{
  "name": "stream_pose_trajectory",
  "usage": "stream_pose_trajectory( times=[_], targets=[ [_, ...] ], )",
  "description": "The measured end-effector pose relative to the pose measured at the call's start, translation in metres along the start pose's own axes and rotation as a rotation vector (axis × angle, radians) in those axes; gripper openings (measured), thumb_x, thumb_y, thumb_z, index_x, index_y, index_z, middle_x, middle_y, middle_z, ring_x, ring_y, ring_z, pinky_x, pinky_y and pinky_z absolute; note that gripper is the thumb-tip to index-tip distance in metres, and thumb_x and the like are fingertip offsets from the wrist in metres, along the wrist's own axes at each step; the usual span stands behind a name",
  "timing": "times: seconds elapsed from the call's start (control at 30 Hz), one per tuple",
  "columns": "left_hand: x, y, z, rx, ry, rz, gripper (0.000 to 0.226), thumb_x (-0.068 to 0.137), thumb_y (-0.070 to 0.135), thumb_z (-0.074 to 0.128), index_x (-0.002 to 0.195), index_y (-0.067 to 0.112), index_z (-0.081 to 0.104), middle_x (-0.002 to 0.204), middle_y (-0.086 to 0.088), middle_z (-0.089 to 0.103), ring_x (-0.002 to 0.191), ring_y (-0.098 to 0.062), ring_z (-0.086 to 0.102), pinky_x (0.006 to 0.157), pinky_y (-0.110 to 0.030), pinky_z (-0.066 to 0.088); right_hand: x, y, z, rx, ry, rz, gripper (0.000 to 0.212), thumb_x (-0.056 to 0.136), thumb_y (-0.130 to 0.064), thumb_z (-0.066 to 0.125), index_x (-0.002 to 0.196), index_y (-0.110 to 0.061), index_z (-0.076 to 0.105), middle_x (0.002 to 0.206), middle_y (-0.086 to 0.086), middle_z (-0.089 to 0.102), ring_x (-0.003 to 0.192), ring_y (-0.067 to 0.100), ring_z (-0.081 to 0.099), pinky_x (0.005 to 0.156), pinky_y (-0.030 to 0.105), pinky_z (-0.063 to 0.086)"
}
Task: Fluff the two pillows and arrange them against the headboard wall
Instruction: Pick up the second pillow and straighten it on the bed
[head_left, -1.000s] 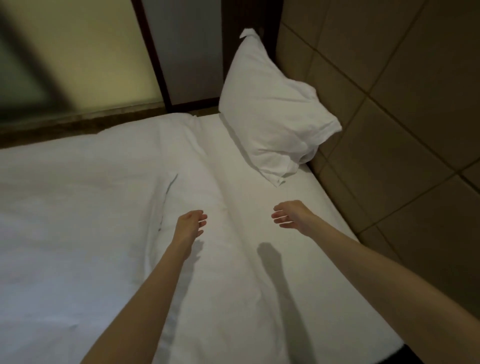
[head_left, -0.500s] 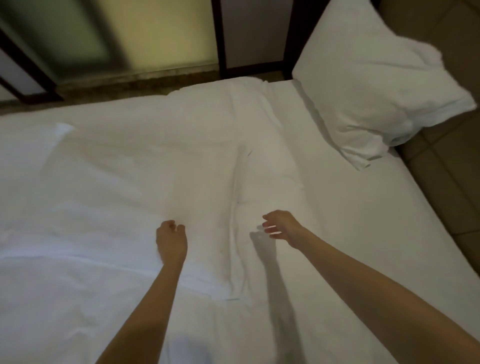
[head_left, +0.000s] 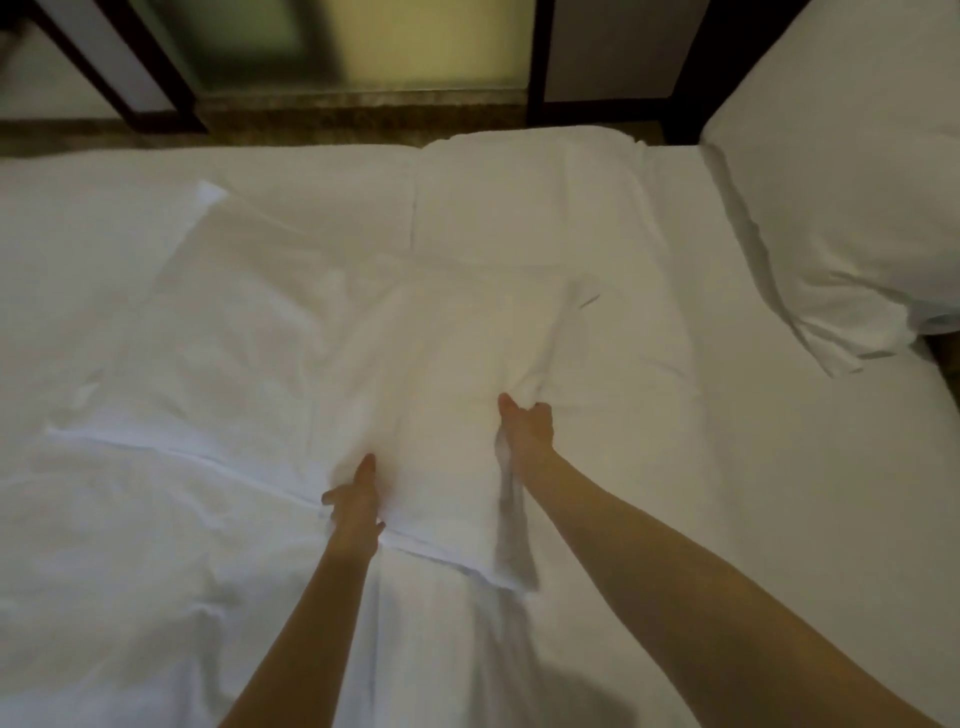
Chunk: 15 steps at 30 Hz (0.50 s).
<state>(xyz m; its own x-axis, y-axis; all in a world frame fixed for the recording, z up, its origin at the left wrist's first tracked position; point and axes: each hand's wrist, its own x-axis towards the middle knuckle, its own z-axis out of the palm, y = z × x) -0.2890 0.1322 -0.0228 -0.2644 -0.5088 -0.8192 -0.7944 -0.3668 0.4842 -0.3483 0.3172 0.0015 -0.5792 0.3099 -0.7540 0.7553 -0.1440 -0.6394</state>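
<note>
One white pillow (head_left: 852, 208) stands propped at the far right of the bed, by the wall. A second white pillow (head_left: 291, 332) lies flat and limp across the middle of the bed. My left hand (head_left: 354, 505) grips its near edge, thumb on top and fingers tucked under the hem. A little farther right, my right hand (head_left: 525, 427) is closed on a bunched fold of the same pillow near its right end, and the cloth there is lifted slightly.
The white bed sheet (head_left: 727, 493) covers the whole mattress. A dark-framed glass partition (head_left: 363, 47) and a brown ledge (head_left: 337, 111) run along the bed's far side. The brown wall shows at the right edge, behind the propped pillow.
My view has swung left, away from the propped pillow. Both hands, empty and hovering before, have dropped onto the flat pillow and closed on it.
</note>
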Motion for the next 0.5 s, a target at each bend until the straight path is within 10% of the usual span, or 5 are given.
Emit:
stream_pose_trajectory(
  times=[0.5],
  targets=[
    [-0.027, 0.013, 0.012, -0.244, -0.102, 0.038, 0.085, 0.076, 0.049, 0.073, 0.144, 0.014, 0.037, 0.147, -0.011, 0.042, 0.129, -0.037, 0.046, 0.099, -0.052, 0.047, -0.013, -0.073, -0.128, 0.161, -0.102, -0.320, 0.020, 0.080, 0.006, 0.062, 0.086, -0.013, 0.065, 0.083, 0.006, 0.069, 0.063, 0.014, 0.068, 0.064, 0.027, 0.056]
  ],
)
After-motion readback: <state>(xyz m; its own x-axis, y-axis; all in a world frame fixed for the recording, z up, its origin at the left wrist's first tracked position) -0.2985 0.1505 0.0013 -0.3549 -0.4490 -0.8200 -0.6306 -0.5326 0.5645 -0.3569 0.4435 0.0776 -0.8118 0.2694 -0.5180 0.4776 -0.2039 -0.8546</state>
